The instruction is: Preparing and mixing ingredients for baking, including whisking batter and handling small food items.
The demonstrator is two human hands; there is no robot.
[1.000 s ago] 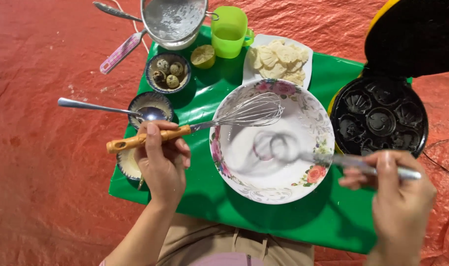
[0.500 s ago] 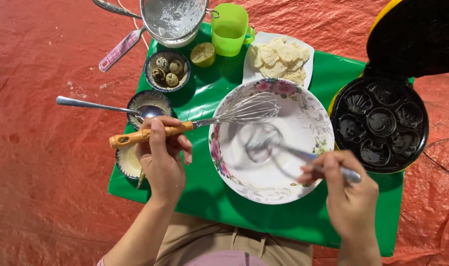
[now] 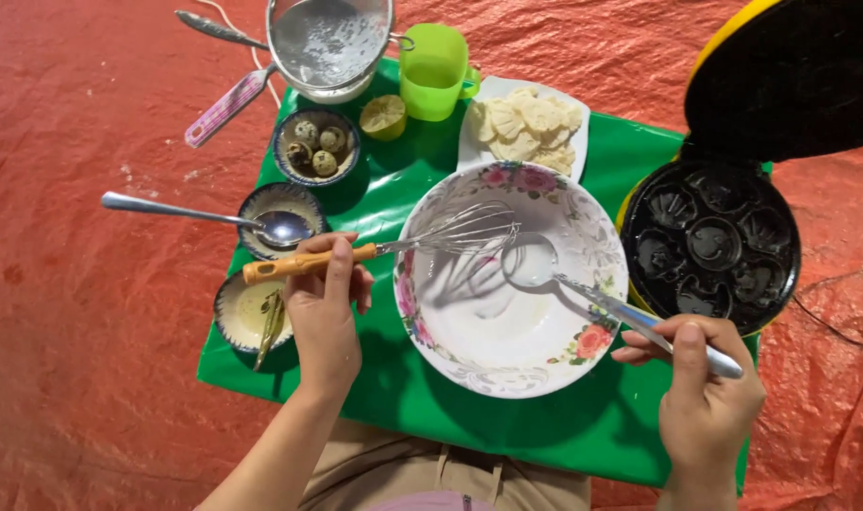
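White batter in flowered bowl [image 3: 512, 364] on green tabletop [image 3: 583, 426], left hand [image 3: 322, 308] fingers closed around wooden-handled whisk [image 3: 393, 248] and right hand [image 3: 701, 393] fingers closed around metal spoon [image 3: 583, 289], both angled into bowl, probably for mixing.

A small low table covered in glossy green plastic sheeting [image 3: 507, 426] stood on a crinkled red tarpaulin [image 3: 91, 312]. On it sat a large white floral bowl [image 3: 469, 364], three small blue-rimmed ceramic dishes [image 3: 323, 144] [image 3: 266, 202] [image 3: 231, 308], a halved lime [image 3: 385, 114], a lime-green plastic cup [image 3: 436, 61], a white plate of pale shaped pieces [image 3: 523, 125] and, at the right edge, an open black moulded cake maker [image 3: 707, 244].
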